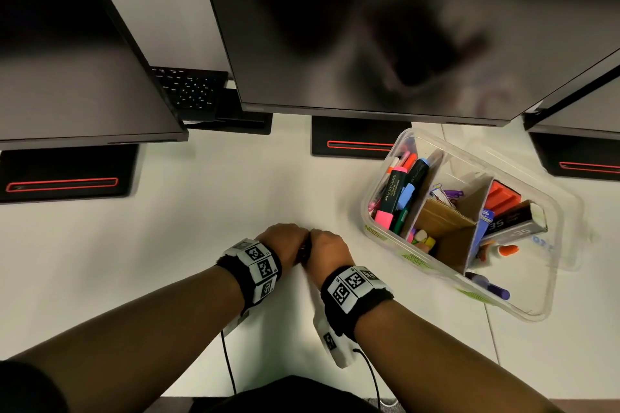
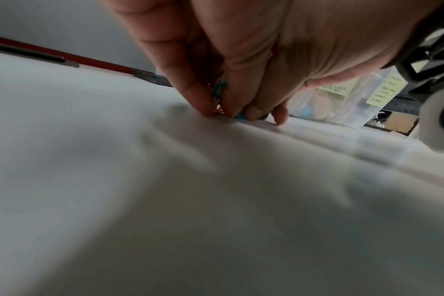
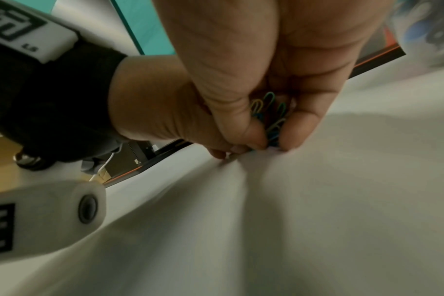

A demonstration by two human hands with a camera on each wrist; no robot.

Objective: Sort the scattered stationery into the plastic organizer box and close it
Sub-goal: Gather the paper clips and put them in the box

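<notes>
Both hands meet on the white tabletop. The right hand pinches a bunch of coloured paper clips against the surface; the left hand also pinches clips at its fingertips. The open plastic organizer box sits to the right.

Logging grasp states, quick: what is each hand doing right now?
Left hand: fingers curled down on the coloured paper clips at the table.
Right hand: pinching a bunch of the same paper clips.
</notes>
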